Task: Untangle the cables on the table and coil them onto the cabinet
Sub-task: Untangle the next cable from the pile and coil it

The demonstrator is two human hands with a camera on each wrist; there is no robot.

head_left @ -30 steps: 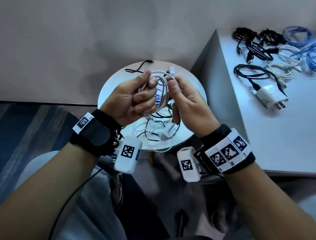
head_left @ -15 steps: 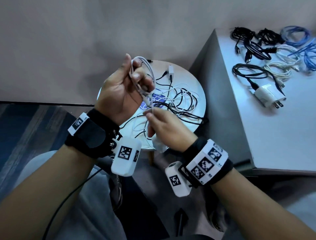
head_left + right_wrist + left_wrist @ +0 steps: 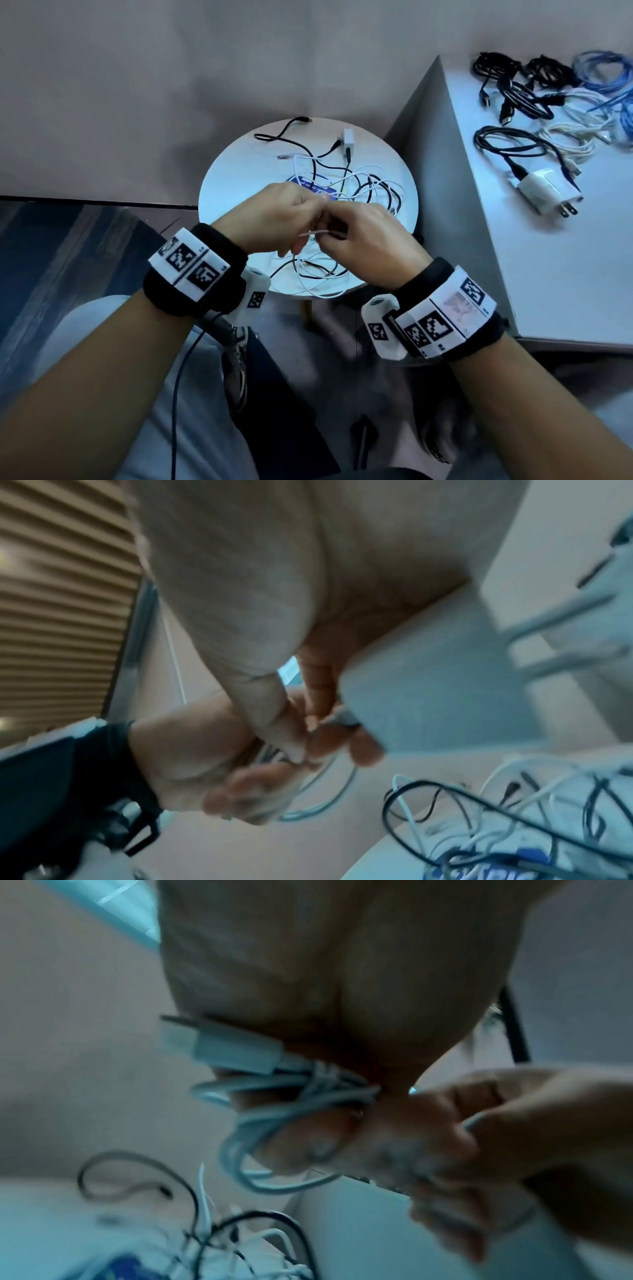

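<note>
Both hands meet above the near edge of the round table [image 3: 219, 192]. Curled around a small white cable coil [image 3: 274, 1118], the left hand [image 3: 274, 219] has the coil's loops hanging below its fingers [image 3: 308, 1145] and the flat white plug end sticking out to the side, seen best from the left wrist. Facing it, the right hand [image 3: 366, 236] pinches a strand of that same cable between thumb and fingers; a short white length [image 3: 318, 233] bridges the 2 hands in the head view. In the right wrist view the pinch is blurred, so which fingertips close on the strand is hard to say.

Below the hands, the table top carries a loose tangle of black and white cables [image 3: 356, 185] lying over a blue card [image 3: 308, 181], with a small white charger block [image 3: 348, 138] standing near the far rim and a black lead [image 3: 284, 132] trailing toward the far-left edge.

To the right stands the white cabinet [image 3: 548, 274], well apart from the hands. On its top lie coiled black cables [image 3: 513, 85], a blue cable [image 3: 603, 68], a white bundle [image 3: 579, 133], and 1 white wall adapter [image 3: 544, 192] with its prongs pointing toward the near right, a black cable [image 3: 507, 144] looped beside it.
</note>
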